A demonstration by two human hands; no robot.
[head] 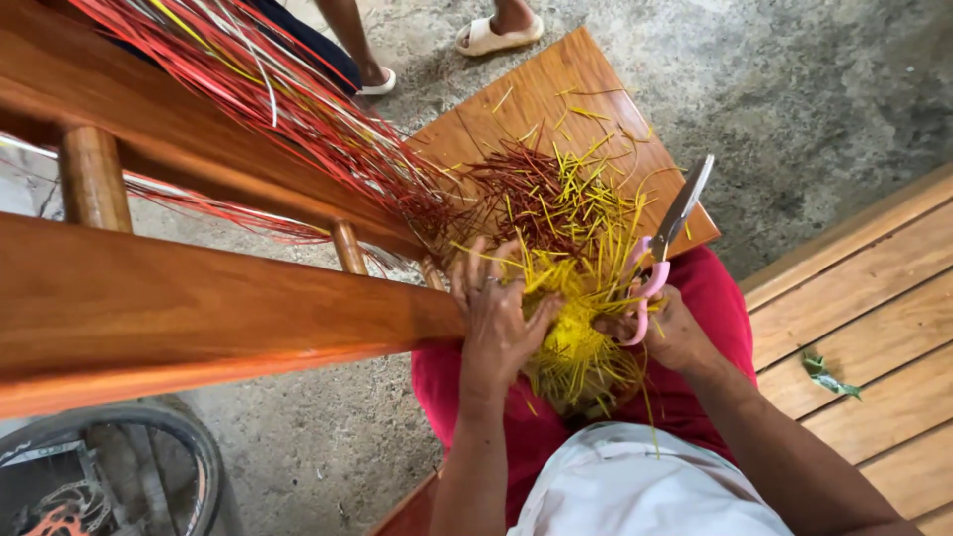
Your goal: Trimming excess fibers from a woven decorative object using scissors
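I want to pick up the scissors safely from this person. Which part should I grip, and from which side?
Grip the pink handles, though the right hand already fills the loops. The scissors point up and away, blades bare, so come from the blunt handle end below, near the lap.

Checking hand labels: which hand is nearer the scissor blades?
Right. The right hand holds the pink-handled scissors, blades just above it. The left hand presses the yellow woven piece, further left.

Left hand (496,323) presses yellow woven piece (576,342); right hand (667,333) grips scissors (667,238) (pink-handled).
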